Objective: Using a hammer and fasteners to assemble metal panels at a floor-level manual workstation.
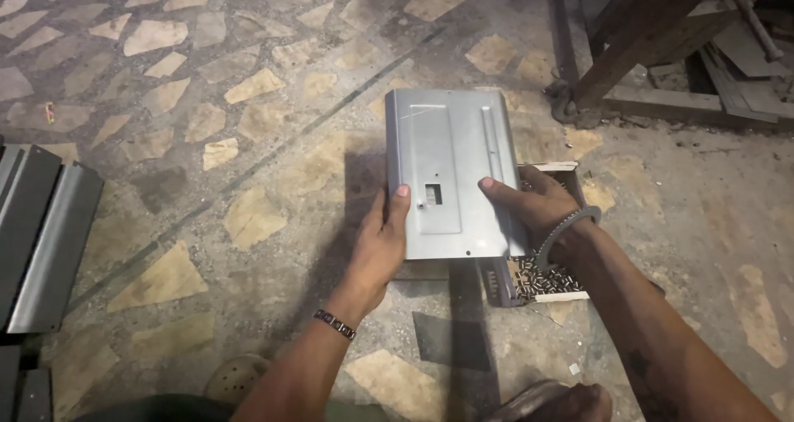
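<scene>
One metal panel (451,170) (two hands)

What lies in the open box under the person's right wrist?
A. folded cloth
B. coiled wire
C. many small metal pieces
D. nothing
C: the box below the right hand holds a heap of small shiny metal pieces, beside the grey sheet-metal panel held in both hands.
</scene>
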